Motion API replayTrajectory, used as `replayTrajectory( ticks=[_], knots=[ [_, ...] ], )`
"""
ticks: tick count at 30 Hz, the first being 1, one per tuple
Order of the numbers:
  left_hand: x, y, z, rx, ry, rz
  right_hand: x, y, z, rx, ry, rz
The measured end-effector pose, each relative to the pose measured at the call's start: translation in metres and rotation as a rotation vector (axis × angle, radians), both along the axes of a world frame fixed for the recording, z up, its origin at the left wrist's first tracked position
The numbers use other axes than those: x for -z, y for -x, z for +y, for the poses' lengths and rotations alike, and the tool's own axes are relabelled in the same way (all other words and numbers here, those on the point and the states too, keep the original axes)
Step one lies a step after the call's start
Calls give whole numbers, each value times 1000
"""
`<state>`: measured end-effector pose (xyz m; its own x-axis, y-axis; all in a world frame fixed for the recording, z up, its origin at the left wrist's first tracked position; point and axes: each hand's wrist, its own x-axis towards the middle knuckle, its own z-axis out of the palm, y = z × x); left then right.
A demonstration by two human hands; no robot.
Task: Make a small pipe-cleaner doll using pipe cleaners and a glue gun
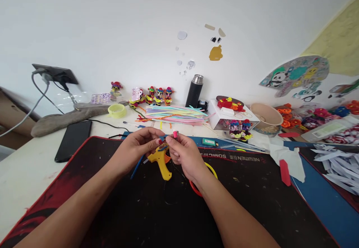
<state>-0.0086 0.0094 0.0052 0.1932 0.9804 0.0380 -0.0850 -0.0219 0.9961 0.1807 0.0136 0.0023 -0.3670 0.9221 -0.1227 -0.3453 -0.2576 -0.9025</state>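
Both of my hands meet above the black mat (157,218), fingertips nearly touching. My left hand (141,143) pinches with thumb and forefinger; a small dark red bit (160,141) shows at its thumb, too small to name. In my right hand (183,152), curled closed, a small bright pink piece with a pale top (175,133) pokes up between thumb and forefinger. Directly beneath lies a yellow glue gun (162,166), its upper part partly hidden by my hands. A blue stick (136,167) slants below my left hand. Beside my right wrist a red ring (195,189) and a yellow ring (211,169) are partly covered.
Pastel pipe cleaners (176,114) lie behind the hands, near a black thermos (195,91). Small dolls (159,95) stand along the wall. A white box (232,115), a round bowl (266,117) and paper strips (339,166) are rightward; a phone (73,140) lies left.
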Motion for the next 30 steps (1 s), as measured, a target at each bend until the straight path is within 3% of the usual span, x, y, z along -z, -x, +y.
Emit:
replayTrajectory(
  ticks=[13, 30],
  knots=[
    [-3, -6, -2, -40, -60, 90, 4, 2, -1, -32, 14, -17],
    [0, 2, 0, -37, -66, 267, 3, 0, 2, 71, -109, -99]
  ],
)
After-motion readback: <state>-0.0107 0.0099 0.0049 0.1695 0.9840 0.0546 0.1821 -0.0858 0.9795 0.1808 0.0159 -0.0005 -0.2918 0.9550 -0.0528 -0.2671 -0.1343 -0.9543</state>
